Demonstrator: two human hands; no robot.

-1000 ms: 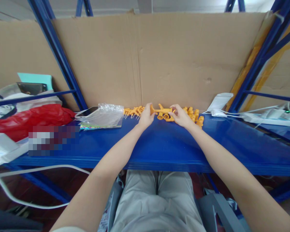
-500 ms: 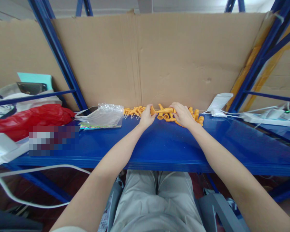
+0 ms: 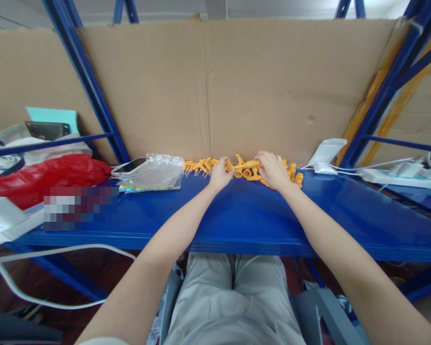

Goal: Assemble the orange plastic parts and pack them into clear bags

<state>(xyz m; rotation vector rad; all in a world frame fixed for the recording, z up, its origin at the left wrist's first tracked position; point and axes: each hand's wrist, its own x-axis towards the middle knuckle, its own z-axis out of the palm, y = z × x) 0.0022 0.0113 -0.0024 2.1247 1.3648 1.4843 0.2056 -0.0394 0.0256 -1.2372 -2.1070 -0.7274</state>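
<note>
Both my arms reach to the back of a blue metal shelf (image 3: 237, 215). My left hand (image 3: 220, 175) pinches the left end of an orange plastic assembly (image 3: 243, 168) made of joined parts. Curled fingers of my right hand (image 3: 273, 170) grip its right end. More loose orange plastic parts lie in a row on both sides: a small group (image 3: 198, 166) to the left and a pile (image 3: 293, 173) to the right, partly hidden behind my right hand.
A cardboard sheet (image 3: 258, 86) backs the shelf. A clear plastic bag (image 3: 154, 173) and a phone (image 3: 129, 166) lie to the left, beyond them a red bag (image 3: 39, 178). White packets (image 3: 325, 153), a power strip (image 3: 398, 177) and cables sit right. Blue rack posts (image 3: 89, 91) frame the shelf.
My right hand has slid a little left and back over the assembly and closed on it. My left hand stays on the left end.
</note>
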